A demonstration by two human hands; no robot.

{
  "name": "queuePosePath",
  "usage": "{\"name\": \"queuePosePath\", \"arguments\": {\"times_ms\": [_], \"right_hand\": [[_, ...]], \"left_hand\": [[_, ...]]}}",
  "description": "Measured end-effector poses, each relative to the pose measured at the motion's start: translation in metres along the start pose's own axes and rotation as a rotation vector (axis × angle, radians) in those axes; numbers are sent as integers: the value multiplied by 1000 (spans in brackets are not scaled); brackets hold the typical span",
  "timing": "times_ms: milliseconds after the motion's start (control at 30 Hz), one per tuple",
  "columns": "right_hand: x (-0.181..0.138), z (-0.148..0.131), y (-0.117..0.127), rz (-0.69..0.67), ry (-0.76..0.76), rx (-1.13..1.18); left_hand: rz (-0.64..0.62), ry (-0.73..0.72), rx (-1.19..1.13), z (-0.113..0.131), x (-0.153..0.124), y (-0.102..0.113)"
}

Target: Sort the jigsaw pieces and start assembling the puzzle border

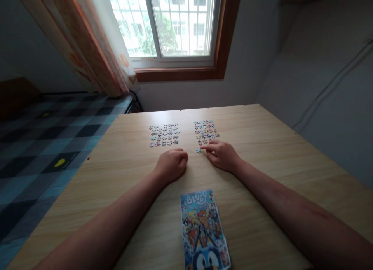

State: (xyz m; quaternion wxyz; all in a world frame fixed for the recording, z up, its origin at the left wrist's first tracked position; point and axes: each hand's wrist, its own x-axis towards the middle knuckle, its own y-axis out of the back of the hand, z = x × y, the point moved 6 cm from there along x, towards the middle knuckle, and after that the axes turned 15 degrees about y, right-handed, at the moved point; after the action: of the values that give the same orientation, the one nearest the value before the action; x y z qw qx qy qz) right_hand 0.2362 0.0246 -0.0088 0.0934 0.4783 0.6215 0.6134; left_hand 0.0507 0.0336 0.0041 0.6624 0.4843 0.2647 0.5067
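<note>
My left hand (pixel 172 164) rests on the table as a loose fist, with nothing showing in it. A single light-blue jigsaw piece (pixel 198 150) lies flat on the wood, and the stretched index finger of my right hand (pixel 219 155) reaches its right edge. The thumb of that hand is apart from the index finger, and its other fingers are curled. Just beyond my right hand lies a block of loose jigsaw pieces (pixel 204 127) set out in rows. Another block of jigsaw pieces (pixel 164 137) lies in rows beyond my left hand.
A Bluey puzzle box (pixel 204 227) lies on the wooden table (pixel 250 207) between my forearms. To the left is a bed with a checked cover (pixel 72 126). A window (pixel 180 25) with an orange curtain (pixel 96 40) is past the table's far edge.
</note>
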Motion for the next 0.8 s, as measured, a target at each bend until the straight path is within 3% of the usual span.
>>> {"name": "queuePosePath", "arguments": {"times_ms": [233,467,800], "right_hand": [[-1,10,5,33,-42,32],[0,10,3,26,-3,48],[2,2,1,-80,41,-29]], "left_hand": [[-193,-188,-161,19,-13,-3],[-263,-442,82,49,-32,-9],[-263,-493,153,48,-34,-14]]}}
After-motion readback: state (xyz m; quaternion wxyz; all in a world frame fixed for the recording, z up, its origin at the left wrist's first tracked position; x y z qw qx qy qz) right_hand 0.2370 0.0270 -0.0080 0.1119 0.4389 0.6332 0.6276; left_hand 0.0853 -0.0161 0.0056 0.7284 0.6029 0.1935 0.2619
